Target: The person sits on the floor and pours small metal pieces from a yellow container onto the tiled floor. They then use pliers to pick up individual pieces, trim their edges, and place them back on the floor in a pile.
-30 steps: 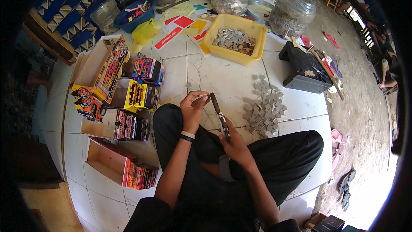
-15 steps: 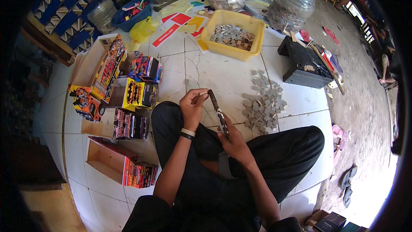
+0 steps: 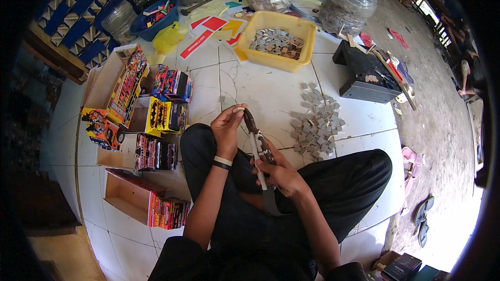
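While the left hand (image 3: 226, 131) pinches a small pale piece (image 3: 240, 109) between thumb and fingertips, the right hand (image 3: 284, 173) grasps a hand tool with a dark, narrow head and two handles (image 3: 252, 125), the fingers curled about the handles, one of which is pale and smooth, the other dark with whitish patches. The small piece lies at the upper end of the tool, just beside its head; whether the two touch cannot be told. Both hands are above the crossed legs (image 3: 333, 187) of the seated person, clad in black, and the left wrist bears a light and a dark band (image 3: 222, 163). To the right of the tool, on the white tiled floor (image 3: 255, 91), is a loose heap of flat grey pieces (image 3: 316, 125); a single grey piece (image 3: 222, 99) lies beyond the left hand. Farther off, a yellow tub (image 3: 271, 61) holds similar pieces, with a black stool (image 3: 369, 80) to its right. Along the left side stand brightly printed, open-topped truck-shaped boxes (image 3: 125, 91).
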`<action>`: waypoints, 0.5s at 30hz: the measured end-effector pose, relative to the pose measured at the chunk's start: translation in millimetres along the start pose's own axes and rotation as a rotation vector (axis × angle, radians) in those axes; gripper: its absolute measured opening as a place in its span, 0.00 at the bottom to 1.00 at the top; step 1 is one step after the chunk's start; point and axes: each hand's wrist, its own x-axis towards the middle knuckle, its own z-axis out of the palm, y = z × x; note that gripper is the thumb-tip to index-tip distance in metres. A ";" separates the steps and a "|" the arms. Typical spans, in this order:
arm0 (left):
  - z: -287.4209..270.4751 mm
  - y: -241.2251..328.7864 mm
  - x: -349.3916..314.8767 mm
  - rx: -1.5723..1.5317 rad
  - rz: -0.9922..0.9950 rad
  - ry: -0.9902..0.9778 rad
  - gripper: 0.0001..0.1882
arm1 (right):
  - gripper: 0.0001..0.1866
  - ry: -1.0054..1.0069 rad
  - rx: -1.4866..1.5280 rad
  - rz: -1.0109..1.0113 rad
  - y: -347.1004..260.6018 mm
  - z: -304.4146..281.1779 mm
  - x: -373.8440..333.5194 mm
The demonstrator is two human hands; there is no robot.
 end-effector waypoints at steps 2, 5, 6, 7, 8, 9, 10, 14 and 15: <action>-0.4 2.9 -1.4 0.095 0.087 0.000 0.11 | 0.47 0.130 -0.292 -0.127 7.3 10.5 3.5; -2.9 6.4 -3.3 0.353 0.192 -0.005 0.10 | 0.49 0.428 -1.092 -0.452 27.5 27.7 9.3; -3.6 6.4 -4.8 0.459 0.222 -0.011 0.09 | 0.50 0.433 -1.103 -0.443 32.5 27.8 9.5; -3.6 5.7 -5.2 0.441 0.211 -0.010 0.09 | 0.51 0.447 -1.121 -0.432 35.7 26.1 10.2; -3.9 5.3 -4.3 0.426 0.203 -0.010 0.09 | 0.50 0.430 -1.107 -0.433 38.3 25.3 10.8; -4.2 4.5 -3.2 0.412 0.194 -0.014 0.09 | 0.50 0.427 -1.093 -0.427 39.1 23.0 11.2; -4.3 3.6 -1.8 0.397 0.196 -0.026 0.09 | 0.49 0.436 -1.077 -0.468 38.7 21.0 12.2; -7.1 -0.4 5.6 0.299 0.136 -0.014 0.12 | 0.45 0.405 -1.006 -0.446 30.3 10.1 16.9; -8.6 -0.6 7.1 0.270 0.105 0.006 0.13 | 0.45 0.399 -0.958 -0.458 27.0 5.8 18.2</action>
